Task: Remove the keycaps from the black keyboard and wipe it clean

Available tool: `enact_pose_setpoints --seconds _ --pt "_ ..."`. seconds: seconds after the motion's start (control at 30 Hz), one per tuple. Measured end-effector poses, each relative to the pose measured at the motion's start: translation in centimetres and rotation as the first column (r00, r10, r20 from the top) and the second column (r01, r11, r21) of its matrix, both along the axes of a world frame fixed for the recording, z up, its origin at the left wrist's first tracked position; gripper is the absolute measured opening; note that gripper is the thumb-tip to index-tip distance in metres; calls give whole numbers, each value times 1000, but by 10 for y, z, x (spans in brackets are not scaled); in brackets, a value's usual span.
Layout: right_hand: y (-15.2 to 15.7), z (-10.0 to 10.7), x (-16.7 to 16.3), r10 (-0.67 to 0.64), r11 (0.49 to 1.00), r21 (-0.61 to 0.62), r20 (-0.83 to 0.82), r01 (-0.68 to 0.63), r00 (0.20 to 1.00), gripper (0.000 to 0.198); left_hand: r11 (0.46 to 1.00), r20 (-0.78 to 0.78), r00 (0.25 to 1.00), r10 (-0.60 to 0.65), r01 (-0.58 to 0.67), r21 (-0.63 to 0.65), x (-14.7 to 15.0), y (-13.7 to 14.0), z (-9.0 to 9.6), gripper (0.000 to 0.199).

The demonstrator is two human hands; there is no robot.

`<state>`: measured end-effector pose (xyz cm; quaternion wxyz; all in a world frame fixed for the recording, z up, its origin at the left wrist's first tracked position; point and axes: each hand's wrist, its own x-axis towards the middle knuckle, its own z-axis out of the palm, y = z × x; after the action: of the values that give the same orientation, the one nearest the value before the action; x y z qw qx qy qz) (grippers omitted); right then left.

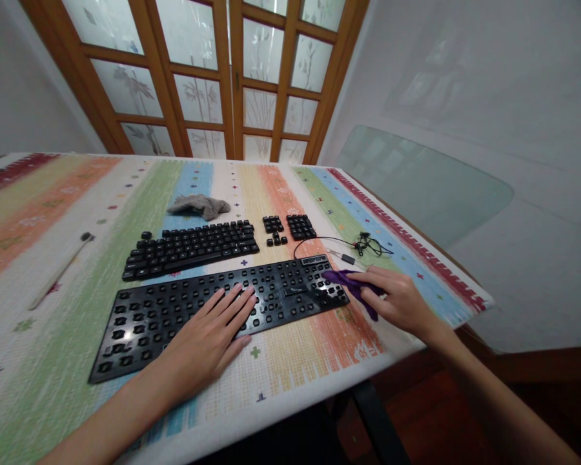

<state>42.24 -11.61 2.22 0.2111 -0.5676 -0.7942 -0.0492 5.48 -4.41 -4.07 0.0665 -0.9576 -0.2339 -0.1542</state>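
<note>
A black keyboard base (167,303) with its keycaps off lies on the table, its bare key sockets showing. My left hand (210,336) rests flat on the middle of it, fingers stretched out and slightly spread. At the base's right end, my right hand (392,297) pinches a purple cloth (341,278), whose front tip touches the sockets there. Just behind the base sit the loose black keycaps (198,247), laid out in keyboard order. More keycaps (301,227) form a number-pad block to the right, with smaller groups beside it.
A grey crumpled cloth (201,206) lies behind the keycaps. On the left is a toothbrush (61,271) with dark bristles. The keyboard's cable (365,244) is bundled at the right, near the table edge. A striped tablecloth (290,358) covers the table. Glass-paned wooden doors (230,77) stand behind.
</note>
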Motion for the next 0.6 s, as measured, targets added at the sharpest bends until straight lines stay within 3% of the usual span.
enact_pose_setpoints --seconds 0.13,0.27,0.43,0.6 --pt "9 -2 -26 145 989 7 -9 -145 989 32 1000 -25 1000 4 -4 11 0 0 1 60" --pt "21 -13 -54 326 945 -77 131 -318 936 35 1000 -35 999 8 -7 16 0 -1 1 59" --pt "34 -18 -66 394 898 -284 180 -336 901 34 1000 -50 999 13 -12 21 1 -1 2 59" --pt "41 -13 -54 448 852 -350 105 -389 888 36 999 -52 999 14 -12 33 0 -1 1 58"
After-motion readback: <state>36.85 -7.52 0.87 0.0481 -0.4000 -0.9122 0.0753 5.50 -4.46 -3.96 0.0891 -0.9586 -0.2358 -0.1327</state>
